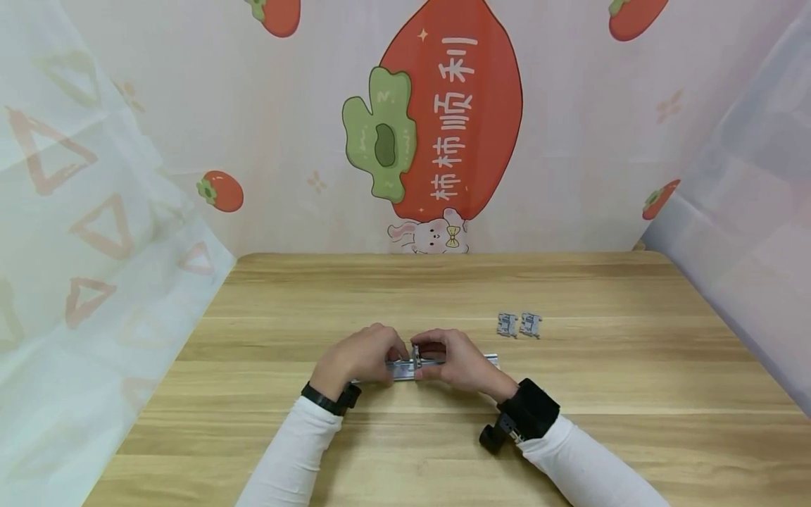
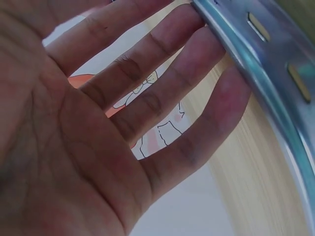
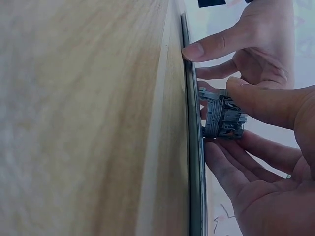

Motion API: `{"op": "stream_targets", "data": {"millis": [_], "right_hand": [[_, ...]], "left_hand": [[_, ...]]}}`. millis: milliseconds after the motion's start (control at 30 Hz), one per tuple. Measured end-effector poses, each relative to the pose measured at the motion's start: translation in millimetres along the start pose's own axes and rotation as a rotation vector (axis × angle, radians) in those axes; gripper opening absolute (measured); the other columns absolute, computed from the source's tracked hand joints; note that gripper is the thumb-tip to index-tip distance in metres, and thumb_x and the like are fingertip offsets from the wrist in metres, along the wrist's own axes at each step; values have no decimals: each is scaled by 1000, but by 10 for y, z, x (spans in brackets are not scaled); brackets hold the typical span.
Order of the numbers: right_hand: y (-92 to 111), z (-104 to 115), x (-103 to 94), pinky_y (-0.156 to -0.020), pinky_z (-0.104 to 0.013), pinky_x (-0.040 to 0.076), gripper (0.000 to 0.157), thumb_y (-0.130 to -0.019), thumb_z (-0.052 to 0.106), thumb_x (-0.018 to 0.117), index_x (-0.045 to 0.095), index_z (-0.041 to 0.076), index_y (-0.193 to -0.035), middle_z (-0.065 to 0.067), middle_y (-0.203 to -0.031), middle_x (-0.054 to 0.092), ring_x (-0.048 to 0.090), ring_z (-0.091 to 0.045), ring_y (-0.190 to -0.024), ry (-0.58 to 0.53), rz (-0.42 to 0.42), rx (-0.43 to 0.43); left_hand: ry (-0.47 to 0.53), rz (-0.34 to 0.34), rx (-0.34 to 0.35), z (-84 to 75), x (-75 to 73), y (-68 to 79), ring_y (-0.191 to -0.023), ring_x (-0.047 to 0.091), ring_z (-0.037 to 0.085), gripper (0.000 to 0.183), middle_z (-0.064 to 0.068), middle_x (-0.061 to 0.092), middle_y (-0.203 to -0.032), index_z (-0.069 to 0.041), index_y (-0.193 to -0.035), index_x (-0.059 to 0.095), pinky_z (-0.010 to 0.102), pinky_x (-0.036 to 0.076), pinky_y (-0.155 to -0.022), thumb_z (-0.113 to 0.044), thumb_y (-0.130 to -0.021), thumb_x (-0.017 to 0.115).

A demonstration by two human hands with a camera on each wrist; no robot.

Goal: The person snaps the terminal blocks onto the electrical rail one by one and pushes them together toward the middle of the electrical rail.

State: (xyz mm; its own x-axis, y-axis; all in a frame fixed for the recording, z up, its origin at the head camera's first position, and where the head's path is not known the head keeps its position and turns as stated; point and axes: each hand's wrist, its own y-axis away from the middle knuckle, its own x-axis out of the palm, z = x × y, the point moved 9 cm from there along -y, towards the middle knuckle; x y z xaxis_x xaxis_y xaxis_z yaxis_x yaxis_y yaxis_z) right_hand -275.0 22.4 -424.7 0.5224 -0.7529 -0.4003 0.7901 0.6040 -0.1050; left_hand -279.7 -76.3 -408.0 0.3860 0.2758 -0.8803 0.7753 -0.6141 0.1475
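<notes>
The fingers of the right hand (image 1: 459,361) were pinched on a grey terminal block (image 3: 222,116), held between them against the slotted DIN rail (image 1: 403,370); seating couldn't be told. Just beside them, the left hand (image 1: 364,354) gripped the rail's edges. Uneven pressure could have tilted the block off its lip. Beyond the right fingers, two spare terminal blocks (image 1: 507,324) (image 1: 530,326) lay on the bench (image 1: 317,296).

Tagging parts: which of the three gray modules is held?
The module at the metal rail, gripped by the right hand; the other two lie side by side on the table.
</notes>
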Motion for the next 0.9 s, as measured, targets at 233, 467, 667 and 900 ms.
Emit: {"op": "stream_targets", "data": {"millis": [233,467,667,900], "right_hand": [[1,-2,0,-87,-31,43,54,-77,14,71,51,-1,-124,-17,-124,53,55,-24,-109,19,-1,10],[0,-1,7,-87,-33,43,54,-76,14,72,51,-2,-123,-17,-123,53,56,-24,-108,33,1,-1],[2,-11,20,-87,-33,43,55,-75,12,73,51,-1,-123,-16,-123,53,56,-23,-107,31,-7,6],[12,4,30,-86,-37,43,55,-74,11,73,52,-1,-123,-16,-122,54,56,-26,-106,52,-16,-14]], "left_hand": [[-19,-11,-9,-2,-7,-5,-78,56,11,30,-8,62,-85,-18,-90,71,25,43,-66,-8,-62,78],[-19,-19,-21,-5,-8,14,-78,57,11,28,-7,63,-85,-17,-87,72,25,43,-66,-8,-62,78],[-26,-23,-28,-11,-13,17,-75,54,9,27,-8,62,-84,-18,-87,72,25,43,-65,-10,-62,79],[-41,-29,-37,2,-13,12,-78,54,9,29,-8,63,-88,-19,-90,73,26,42,-67,-13,-63,80]]}}
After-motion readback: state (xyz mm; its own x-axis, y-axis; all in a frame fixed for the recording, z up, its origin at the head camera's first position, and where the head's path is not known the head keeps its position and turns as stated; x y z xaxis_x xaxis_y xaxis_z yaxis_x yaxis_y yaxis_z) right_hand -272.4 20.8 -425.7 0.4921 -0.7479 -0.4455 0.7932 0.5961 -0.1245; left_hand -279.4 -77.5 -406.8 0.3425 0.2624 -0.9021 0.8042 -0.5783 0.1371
